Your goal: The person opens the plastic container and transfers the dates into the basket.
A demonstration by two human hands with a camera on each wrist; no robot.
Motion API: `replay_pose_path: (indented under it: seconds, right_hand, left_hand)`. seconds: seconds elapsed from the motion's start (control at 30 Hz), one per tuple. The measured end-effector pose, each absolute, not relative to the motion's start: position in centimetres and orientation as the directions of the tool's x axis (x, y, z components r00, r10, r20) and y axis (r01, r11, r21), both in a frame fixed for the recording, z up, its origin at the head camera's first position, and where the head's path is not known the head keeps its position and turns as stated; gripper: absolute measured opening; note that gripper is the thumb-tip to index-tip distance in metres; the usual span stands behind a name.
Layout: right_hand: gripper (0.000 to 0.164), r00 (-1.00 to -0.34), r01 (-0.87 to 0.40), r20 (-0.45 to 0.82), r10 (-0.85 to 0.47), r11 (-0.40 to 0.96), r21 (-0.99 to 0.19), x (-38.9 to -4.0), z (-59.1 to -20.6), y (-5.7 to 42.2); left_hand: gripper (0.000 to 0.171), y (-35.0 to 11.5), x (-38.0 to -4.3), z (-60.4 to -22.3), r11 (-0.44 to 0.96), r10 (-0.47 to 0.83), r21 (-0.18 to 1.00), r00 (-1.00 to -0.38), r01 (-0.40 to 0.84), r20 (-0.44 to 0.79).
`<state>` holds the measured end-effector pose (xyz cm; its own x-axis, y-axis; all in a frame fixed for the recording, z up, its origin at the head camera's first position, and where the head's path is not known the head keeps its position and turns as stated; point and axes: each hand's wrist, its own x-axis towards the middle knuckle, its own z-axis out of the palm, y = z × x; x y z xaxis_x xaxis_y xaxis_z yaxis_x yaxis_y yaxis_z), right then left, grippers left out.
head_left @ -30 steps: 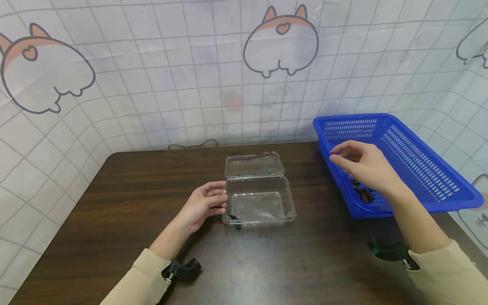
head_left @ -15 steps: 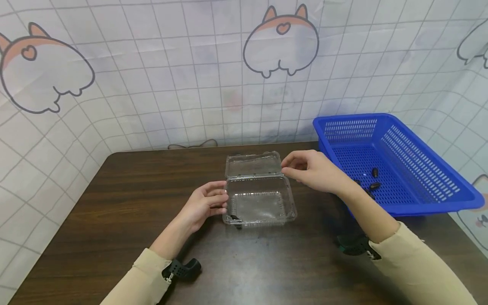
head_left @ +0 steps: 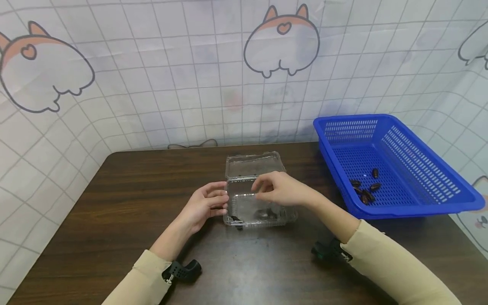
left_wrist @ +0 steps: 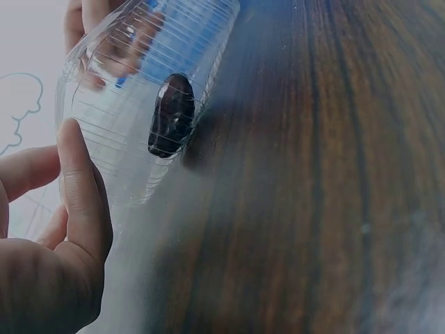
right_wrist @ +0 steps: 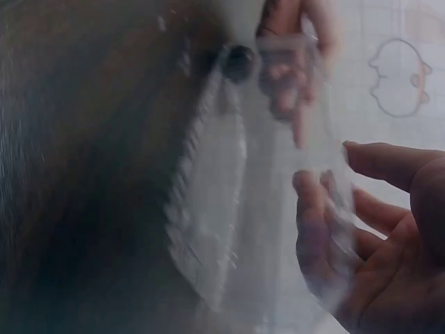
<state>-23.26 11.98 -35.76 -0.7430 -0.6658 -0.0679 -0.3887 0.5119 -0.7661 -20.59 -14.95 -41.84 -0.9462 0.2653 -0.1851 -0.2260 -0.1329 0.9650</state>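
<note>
A clear plastic clamshell box stands on the table with its lid folded back. A dark brown, glossy date lies in its near left corner. Along the box's left wall, my left hand rests its fairly straight fingertips. My right hand hovers over the box, thumb and fingers bent and apart, and no date shows between them. Beneath it in the box is a blurred dark shape, perhaps another date. Through the plastic, the right wrist view is hazy and blurred.
A blue perforated basket stands at the right, with several dates near its left side. A patterned cloth wall rises behind the dark wooden table. A thin cord lies at the back edge.
My right hand has moved left from over the basket to over the clear box, and its fingers are parted. A blurred dark shape now shows in the box. The left hand has stayed put.
</note>
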Motion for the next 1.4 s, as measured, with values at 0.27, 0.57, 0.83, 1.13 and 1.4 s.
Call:
replay_pose_path:
  seconds: [0.27, 0.57, 0.83, 1.13, 1.4]
  right_hand:
    - [0.025, -0.69, -0.366, -0.134, -0.712, 0.502, -0.783, -23.6, -37.5, 9.8]
    - [0.023, -0.674, -0.36, -0.159, -0.721, 0.508, -0.782, -23.4, -38.4, 8.3]
    - [0.02, -0.642, -0.386, -0.185, -0.744, 0.522, -0.761, -23.1, -38.7, 7.3]
    - [0.015, -0.614, -0.435, -0.175, -0.77, 0.515, -0.739, -23.1, -39.0, 6.6]
    - [0.014, -0.588, -0.429, -0.189, -0.786, 0.502, -0.751, -23.2, -38.9, 6.4]
  left_hand:
    - [0.049, -15.0, -20.6, -42.0, -0.131, 0.262, 0.963, -0.945, -0.234, -0.194]
    - [0.05, -15.1, -20.5, -41.9, -0.125, 0.269, 0.966, -0.945, -0.228, -0.188]
    - [0.05, -15.0, -20.5, -41.9, -0.125, 0.271, 0.966, -0.945, -0.224, -0.184]
    - [0.05, -15.1, -20.5, -42.0, -0.125, 0.265, 0.968, -0.947, -0.219, -0.18]
    - [0.05, -15.1, -20.5, -42.0, -0.135, 0.267, 0.967, -0.948, -0.214, -0.173]
